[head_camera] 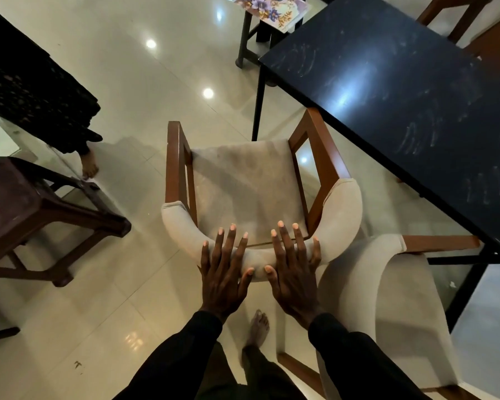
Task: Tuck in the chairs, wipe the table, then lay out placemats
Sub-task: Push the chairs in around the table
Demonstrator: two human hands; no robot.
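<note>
Okay so the chair isn't tucked yet. It sits out on the tile just beside the dark table, skewed so its seat doesn't face the table edge. Its right wooden armrest is close to that edge.

Both hands are laid over the top of the curved padded backrest. The left hand and right hand sit side by side near the middle, fingers straight and spread, thumbs on the near face. So it's flat contact, not a real grip.

My take: I'd curl the fingers over the pad first, because flat palms can push but can't steer. Then I'd swing the back round until the seat squares up with the table edge, and only then slide it in. Pushing as it stands probably jams that armrest against the tabletop or a table leg.

I'd also watch the second chair on the right, since its back is almost touching this one. Go slow, too, because the glossy floor looks slippery and the person looks barefoot.

The tabletop is smeary, so wiping clearly comes next.
</note>
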